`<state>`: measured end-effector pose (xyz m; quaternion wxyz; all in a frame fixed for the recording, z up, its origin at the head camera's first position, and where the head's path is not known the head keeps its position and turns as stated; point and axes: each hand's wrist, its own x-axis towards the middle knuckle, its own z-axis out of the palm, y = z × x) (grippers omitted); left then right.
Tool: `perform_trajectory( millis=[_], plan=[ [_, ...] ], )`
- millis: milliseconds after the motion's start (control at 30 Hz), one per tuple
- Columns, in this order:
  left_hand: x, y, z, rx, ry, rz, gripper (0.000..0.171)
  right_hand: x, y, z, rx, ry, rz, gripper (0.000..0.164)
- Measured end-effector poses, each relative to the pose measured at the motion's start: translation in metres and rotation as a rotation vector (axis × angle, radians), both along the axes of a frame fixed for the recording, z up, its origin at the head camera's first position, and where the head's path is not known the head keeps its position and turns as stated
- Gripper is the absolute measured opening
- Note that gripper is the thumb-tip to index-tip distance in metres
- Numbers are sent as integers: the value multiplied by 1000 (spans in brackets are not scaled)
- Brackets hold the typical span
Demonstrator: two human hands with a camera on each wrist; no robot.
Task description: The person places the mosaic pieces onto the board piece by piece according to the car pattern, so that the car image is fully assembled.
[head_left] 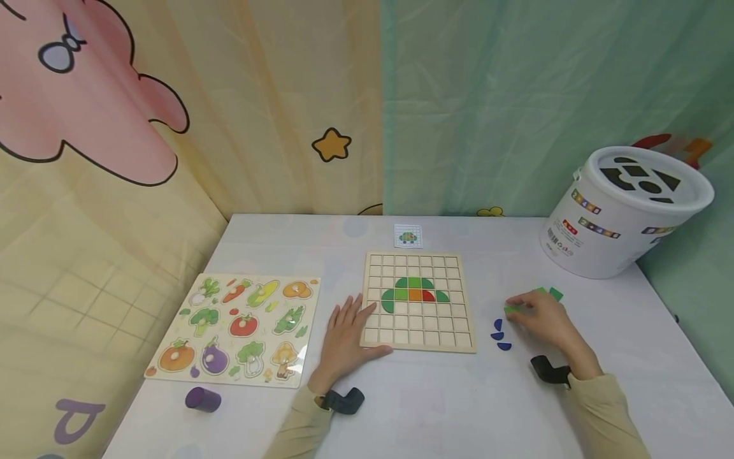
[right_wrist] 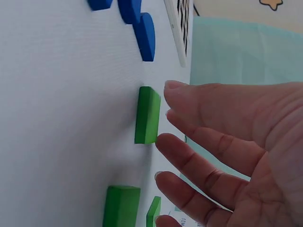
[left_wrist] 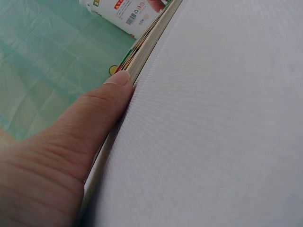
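Observation:
My left hand (head_left: 345,338) lies spread at the near-left corner of a wooden grid board (head_left: 415,331), its thumb (left_wrist: 102,106) along the near edge. Green, orange and red shape pieces (head_left: 415,294) sit together in the board's squares. To the right, my right hand (head_left: 539,315) hovers over the table, thumb and fingers bent around a green square piece (right_wrist: 147,116) lying there. In the right wrist view a gap shows between thumb and piece; whether a fingertip touches it I cannot tell. Two more green pieces (right_wrist: 121,205) lie beside it, and blue half-round pieces (head_left: 497,335) lie nearer me.
A small pattern card (head_left: 408,236) lies behind the board. On the left are a vegetable picture puzzle (head_left: 229,331) and a purple cylinder (head_left: 203,400). A white bucket (head_left: 619,217) with shape holes in its lid stands at the back right.

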<state>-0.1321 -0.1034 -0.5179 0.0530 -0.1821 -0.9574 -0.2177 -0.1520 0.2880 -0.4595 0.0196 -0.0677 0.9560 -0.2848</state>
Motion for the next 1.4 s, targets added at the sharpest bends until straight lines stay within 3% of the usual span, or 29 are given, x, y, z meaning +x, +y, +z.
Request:
perform_trajectory(
  millis=[633, 1000, 1400],
  plan=[
    [0, 0, -1, 2, 42, -9, 94, -1, 6, -6, 51, 35, 23, 22],
    [0, 0, -2, 7, 36, -1, 93, 0, 2, 2, 30, -24, -7, 14],
    [-1, 0, -2, 1, 22, 0, 93, 0, -22, 8, 54, 127, -44, 13]
  ],
)
